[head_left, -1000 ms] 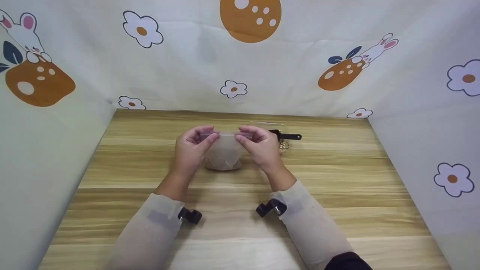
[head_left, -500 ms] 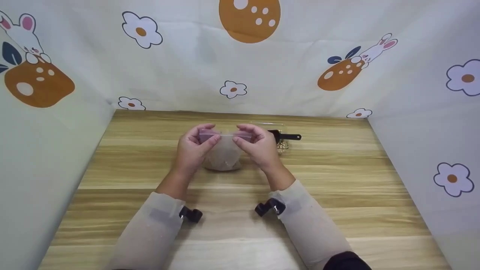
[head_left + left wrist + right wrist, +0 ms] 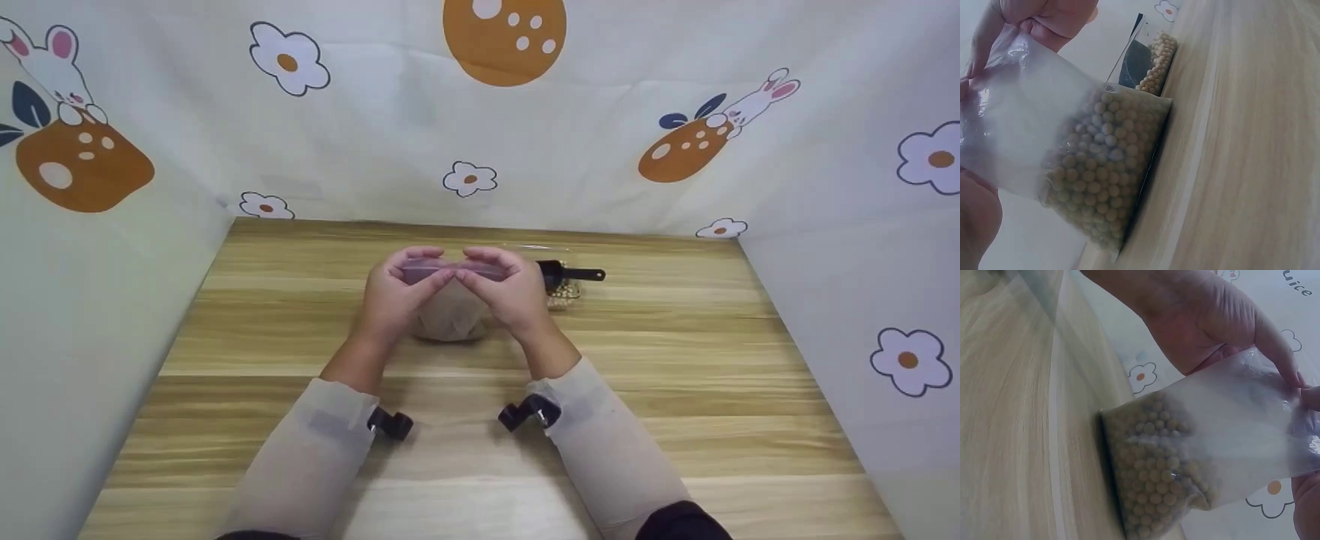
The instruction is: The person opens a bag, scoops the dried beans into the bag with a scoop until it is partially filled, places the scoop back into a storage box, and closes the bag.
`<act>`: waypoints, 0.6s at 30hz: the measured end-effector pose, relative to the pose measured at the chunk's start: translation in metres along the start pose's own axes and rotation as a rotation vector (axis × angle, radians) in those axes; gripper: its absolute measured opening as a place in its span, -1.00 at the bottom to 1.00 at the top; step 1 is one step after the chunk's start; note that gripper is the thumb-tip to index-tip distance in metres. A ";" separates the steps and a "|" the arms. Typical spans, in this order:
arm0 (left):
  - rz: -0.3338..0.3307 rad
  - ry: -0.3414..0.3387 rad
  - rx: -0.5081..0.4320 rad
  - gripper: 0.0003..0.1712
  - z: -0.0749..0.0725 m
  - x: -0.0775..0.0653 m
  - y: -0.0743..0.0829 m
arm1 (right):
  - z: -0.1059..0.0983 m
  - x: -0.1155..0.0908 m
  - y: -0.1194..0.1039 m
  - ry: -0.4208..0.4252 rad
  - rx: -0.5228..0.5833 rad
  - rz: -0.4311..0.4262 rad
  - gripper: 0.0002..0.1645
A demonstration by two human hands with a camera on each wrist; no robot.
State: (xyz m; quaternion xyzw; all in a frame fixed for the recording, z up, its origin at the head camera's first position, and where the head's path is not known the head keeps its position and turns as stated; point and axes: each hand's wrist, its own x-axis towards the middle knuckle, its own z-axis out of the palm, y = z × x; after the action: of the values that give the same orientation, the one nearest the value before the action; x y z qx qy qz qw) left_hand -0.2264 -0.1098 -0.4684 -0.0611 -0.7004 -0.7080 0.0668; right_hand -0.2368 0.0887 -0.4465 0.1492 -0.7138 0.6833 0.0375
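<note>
A clear zip bag point(image 3: 452, 311) stands on the table, its lower part filled with round beige soybeans point(image 3: 1103, 169). My left hand point(image 3: 394, 296) pinches the bag's top strip on the left, thumb in front and fingers behind. On the other side my right hand point(image 3: 516, 296) pinches the same strip. Both thumb tips meet near the middle of the strip. In the right wrist view the bag's upper part point(image 3: 1241, 416) rises slack and bean-free between the hands. Whether the zip is closed all along cannot be made out.
Behind my right hand is a clear plastic box point(image 3: 1171, 48) with more soybeans in it. A black scoop point(image 3: 555, 275) lies in the box, its handle pointing right. Patterned cloth point(image 3: 360, 135) walls off the wooden table point(image 3: 675, 360) at the back and sides.
Both hands have slid inward along the bag's top strip, so the thumbs, apart a second ago, now meet. The bag, box and scoop stay in place.
</note>
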 end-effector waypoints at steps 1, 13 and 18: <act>0.004 0.002 0.009 -0.52 0.000 0.000 0.000 | 0.000 0.000 0.000 0.001 -0.007 -0.001 -0.58; 0.049 0.031 0.019 -0.62 0.003 -0.003 0.002 | 0.003 -0.003 -0.003 0.019 -0.025 -0.044 -0.66; 0.017 0.050 0.026 -0.59 0.001 -0.002 0.002 | -0.001 -0.002 -0.003 0.042 -0.062 -0.024 -0.64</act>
State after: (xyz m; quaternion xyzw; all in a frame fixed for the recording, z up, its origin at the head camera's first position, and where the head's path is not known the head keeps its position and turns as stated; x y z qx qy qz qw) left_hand -0.2240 -0.1086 -0.4666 -0.0487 -0.7072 -0.6994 0.0910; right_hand -0.2346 0.0902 -0.4442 0.1423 -0.7319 0.6632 0.0652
